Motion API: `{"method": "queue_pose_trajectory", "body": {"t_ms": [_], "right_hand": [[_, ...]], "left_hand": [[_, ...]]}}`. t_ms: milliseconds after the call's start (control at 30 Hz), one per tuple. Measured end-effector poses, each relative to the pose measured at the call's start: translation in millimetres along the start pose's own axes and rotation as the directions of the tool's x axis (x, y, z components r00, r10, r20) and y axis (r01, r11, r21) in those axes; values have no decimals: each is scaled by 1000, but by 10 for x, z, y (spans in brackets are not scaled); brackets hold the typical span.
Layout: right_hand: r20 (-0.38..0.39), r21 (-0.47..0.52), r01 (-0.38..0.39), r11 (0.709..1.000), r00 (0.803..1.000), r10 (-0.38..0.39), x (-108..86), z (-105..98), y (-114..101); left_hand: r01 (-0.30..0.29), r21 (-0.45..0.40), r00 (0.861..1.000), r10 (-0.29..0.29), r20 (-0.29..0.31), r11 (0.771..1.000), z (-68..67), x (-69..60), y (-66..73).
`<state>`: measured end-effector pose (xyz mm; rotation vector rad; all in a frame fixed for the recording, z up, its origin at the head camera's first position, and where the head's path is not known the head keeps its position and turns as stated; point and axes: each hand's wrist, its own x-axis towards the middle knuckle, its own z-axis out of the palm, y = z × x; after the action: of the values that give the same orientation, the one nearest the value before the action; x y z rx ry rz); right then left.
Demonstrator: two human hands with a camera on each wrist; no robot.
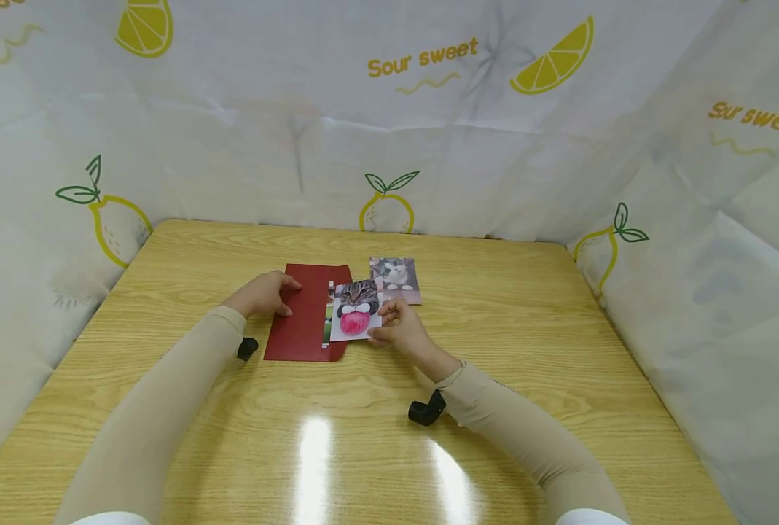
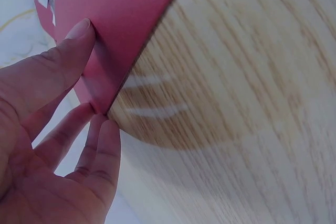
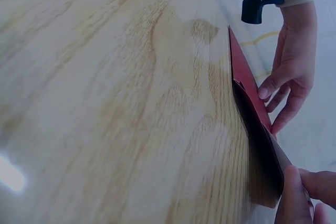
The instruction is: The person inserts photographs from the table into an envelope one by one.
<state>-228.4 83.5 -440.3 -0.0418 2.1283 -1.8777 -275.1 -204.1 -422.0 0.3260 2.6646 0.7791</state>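
Note:
A red envelope (image 1: 304, 313) lies on the wooden table, its flap to the right. My left hand (image 1: 267, 294) rests at its left edge, thumb and index finger on top; in the left wrist view the thumb (image 2: 79, 31) touches the red paper. Edges of other picture cards (image 1: 326, 321) show at the envelope's mouth. Over the flap, my right hand (image 1: 402, 328) pinches the right edge of a cat photo (image 1: 356, 313) with a pink ball. The right wrist view shows that card edge-on between thumb and finger (image 3: 294, 192). Beyond it lies a grey-and-white cat photo (image 1: 396, 277).
Black wrist cameras sit below the left forearm (image 1: 248, 348) and the right forearm (image 1: 426, 410). A white cloth (image 1: 264, 146) with lemon prints hangs behind the table and at both sides. Light reflects off the table's (image 1: 527, 328) front part.

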Motion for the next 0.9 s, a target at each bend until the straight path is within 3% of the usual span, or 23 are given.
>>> {"method": "queue_pose_trajectory", "body": {"t_ms": [367, 900], "right_hand": [[31, 42, -73, 996, 997, 71, -11, 53, -24], [62, 47, -67, 997, 996, 64, 68, 162, 17]], "left_hand": [[-1, 5, 1000, 1, 1, 1000, -3, -11, 11], [18, -3, 1000, -18, 10, 1000, -9, -10, 19]]}}
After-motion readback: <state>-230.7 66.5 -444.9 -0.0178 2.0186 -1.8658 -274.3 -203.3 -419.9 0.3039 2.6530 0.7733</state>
